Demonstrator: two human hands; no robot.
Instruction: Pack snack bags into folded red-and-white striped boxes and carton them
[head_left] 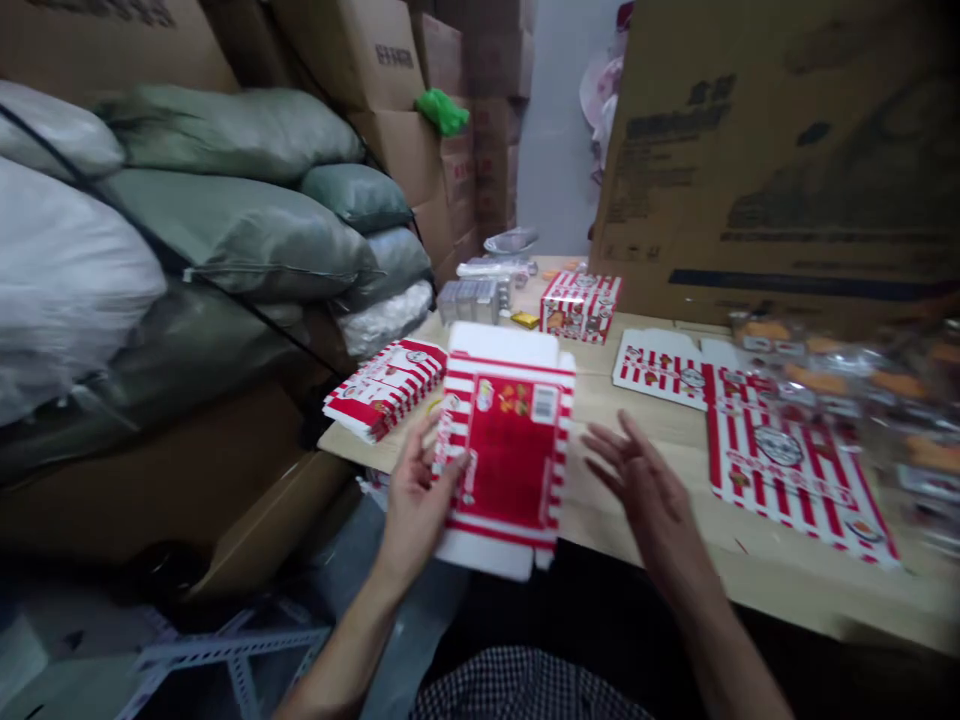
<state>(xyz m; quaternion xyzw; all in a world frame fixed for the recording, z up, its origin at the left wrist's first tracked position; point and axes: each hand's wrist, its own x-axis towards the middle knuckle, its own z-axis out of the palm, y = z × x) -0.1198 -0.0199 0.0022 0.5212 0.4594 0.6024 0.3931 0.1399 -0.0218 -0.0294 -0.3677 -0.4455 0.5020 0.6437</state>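
Note:
A flattened red-and-white striped carton (514,455) with white flaps at both ends is held up over the table's front edge. My left hand (421,480) grips its left side, thumb on the printed face. To the carton's right, my right hand (637,470) is apart from it, fingers spread and holding nothing. Left of the carton lies a stack of the same flat cartons (390,385). An opened-out carton (787,450) rests flat on the table at the right. Behind stands a folded-up striped box (581,305).
Clear plastic trays (469,300) and a small yellow packet (525,320) are at the back of the wooden table (637,535). Wrapped food packs (840,365) are piled at the right. A large cardboard box (765,160) stands behind them. Stuffed sacks (247,230) rise at the left.

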